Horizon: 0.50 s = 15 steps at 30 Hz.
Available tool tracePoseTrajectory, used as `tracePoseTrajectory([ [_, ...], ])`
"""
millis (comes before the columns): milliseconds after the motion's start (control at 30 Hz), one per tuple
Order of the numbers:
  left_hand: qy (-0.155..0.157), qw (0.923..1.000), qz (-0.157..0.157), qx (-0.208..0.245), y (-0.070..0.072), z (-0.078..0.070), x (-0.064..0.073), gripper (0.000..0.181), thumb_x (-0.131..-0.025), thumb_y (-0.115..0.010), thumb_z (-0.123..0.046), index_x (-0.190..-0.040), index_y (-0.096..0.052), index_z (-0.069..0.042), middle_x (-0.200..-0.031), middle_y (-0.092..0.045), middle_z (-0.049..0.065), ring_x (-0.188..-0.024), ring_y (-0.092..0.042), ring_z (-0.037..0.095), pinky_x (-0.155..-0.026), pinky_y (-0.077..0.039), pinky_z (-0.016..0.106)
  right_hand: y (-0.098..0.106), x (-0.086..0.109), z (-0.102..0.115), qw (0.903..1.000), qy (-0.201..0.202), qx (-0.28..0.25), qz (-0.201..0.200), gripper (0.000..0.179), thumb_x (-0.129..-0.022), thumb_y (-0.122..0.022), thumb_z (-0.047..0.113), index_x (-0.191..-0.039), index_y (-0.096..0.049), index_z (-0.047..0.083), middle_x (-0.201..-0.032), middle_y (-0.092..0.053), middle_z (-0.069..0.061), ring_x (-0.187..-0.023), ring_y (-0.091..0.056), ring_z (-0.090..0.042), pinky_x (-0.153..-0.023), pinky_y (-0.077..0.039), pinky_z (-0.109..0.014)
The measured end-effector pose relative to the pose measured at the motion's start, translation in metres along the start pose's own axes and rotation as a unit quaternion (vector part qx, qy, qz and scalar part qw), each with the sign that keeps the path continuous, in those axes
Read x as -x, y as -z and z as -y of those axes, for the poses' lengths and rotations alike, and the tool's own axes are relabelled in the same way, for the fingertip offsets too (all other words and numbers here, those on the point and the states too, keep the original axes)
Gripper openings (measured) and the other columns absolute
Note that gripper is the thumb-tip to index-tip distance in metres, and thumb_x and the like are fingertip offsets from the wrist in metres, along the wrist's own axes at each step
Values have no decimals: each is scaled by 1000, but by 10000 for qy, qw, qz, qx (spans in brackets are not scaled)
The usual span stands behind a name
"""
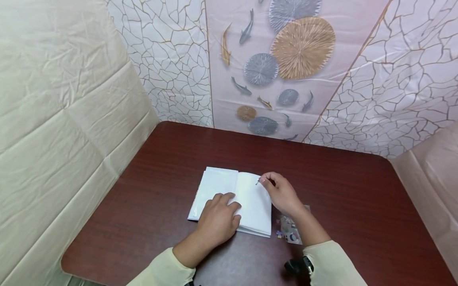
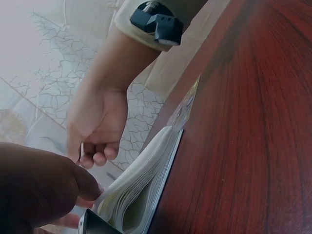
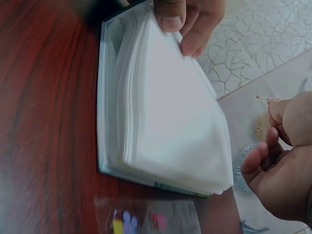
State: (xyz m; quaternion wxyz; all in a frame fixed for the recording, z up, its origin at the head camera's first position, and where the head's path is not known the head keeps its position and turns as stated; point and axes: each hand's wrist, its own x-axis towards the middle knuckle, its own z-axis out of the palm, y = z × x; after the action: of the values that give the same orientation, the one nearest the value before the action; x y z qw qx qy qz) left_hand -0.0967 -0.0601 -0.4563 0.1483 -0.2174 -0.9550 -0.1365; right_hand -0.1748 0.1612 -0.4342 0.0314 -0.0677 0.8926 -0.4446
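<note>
An open book [image 1: 253, 202] with blank white pages lies on the table. My left hand [image 1: 219, 217] rests across its lower middle, fingers loosely spread on the paper. Over the upper right corner of the right-hand page, my right hand [image 1: 284, 194] pinches a small, thin piece [image 3: 263, 99] between thumb and forefinger. What kind of piece it is, I cannot tell. In the right wrist view the thick stack of pages [image 3: 180, 112] shows, with left fingertips at its upper end. Beside the book, partly under the right forearm, lies a clear packet [image 1: 289, 228] of small colourful pieces.
The dark red-brown table [image 1: 143, 190] extends around the book on all sides. Patterned cloth [image 1: 179, 59] hangs behind it, and pale cloth [image 1: 71, 99] hangs along the left side. A black wrist device [image 2: 157, 23] sits on the right sleeve.
</note>
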Motion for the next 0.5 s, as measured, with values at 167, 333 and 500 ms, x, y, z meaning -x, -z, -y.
tracePoseTrajectory([
  [167,-23,10000,62,-51,-1,-1,-1,22,-88,-75,-29,-109,-78,-21,-129,-65,6,-114,-59,27,-78,-51,44,-9,-12,6,9998,-56,71,152,23,-109,-51,28,-112,-67,11,-113,-64,-8,-95,-54,-24,-81,-45,-40],
  [333,-27,10000,62,-73,0,-1,-1,22,-88,-76,-29,-109,-78,-21,-129,-66,6,-114,-60,27,-78,-51,43,-17,-22,11,9995,0,141,292,23,-109,-51,27,-111,-66,10,-113,-64,-9,-97,-55,-25,-83,-45,-41],
  [500,-15,10000,43,-19,0,0,0,22,-88,-76,-29,-109,-78,-21,-130,-65,6,-115,-59,27,-79,-52,44,-25,-31,16,9994,34,139,314,23,-108,-52,27,-110,-67,9,-115,-65,-9,-100,-57,-25,-86,-46,-41],
])
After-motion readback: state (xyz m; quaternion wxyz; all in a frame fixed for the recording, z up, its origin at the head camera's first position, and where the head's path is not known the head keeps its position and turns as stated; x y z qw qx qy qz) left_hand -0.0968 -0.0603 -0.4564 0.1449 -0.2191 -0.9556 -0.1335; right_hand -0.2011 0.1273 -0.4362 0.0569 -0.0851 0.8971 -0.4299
